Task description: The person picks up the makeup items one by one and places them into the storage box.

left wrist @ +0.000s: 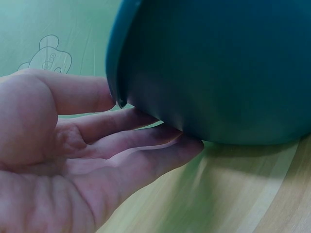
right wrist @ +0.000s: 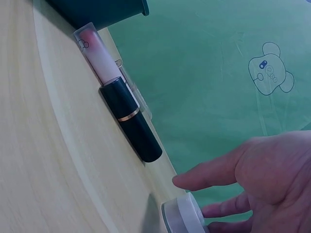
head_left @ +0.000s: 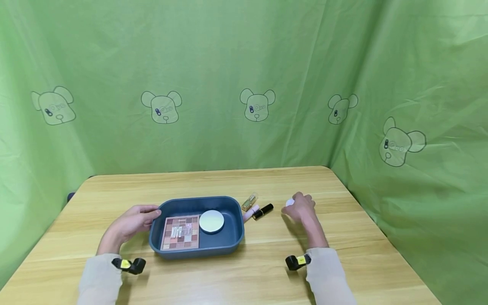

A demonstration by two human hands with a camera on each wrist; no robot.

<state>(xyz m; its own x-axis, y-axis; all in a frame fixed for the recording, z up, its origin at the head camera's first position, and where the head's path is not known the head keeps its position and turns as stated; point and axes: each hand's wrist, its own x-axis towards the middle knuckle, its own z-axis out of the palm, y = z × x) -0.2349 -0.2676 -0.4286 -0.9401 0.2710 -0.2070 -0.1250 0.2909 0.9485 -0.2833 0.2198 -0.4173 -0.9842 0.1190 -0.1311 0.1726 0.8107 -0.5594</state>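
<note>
In the head view, my left hand is at the left end of a dark blue bin. Its thumb rests on the rim while the fingers touch the outer wall below, as the left wrist view shows. An eyeshadow palette and a round white-topped compact lie inside the bin. My right hand is around a small white round jar on the table. Its fingers touch or nearly touch the jar's lid; the thumb stands apart from it.
Between bin and right hand lie a black lipstick tube, a pink lip gloss tube and a clear gold-toned tube. The wooden table is backed by a green curtain with bear outlines.
</note>
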